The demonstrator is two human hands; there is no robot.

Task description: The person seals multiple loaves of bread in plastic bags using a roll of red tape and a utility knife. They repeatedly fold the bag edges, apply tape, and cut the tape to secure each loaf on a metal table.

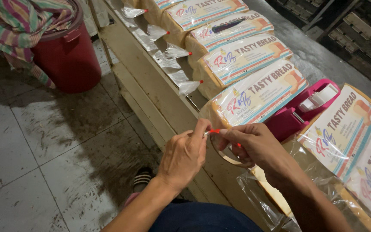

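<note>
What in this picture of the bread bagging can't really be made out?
- Head view: where the red tape meets the bag neck is covered by the left hand and right hand.
- The loaves at the right run off the frame edge.
- The pink tape dispenser is partly behind a bagged loaf.
- The dark racks are too dim.

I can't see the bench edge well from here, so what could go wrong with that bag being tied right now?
1. Both hands, left hand and right hand, pinch the red tie at the bag neck off the table edge; a slip could drop the loaf to the floor.
2. The pink tape dispenser sits close by the right wrist and might get knocked.
</note>
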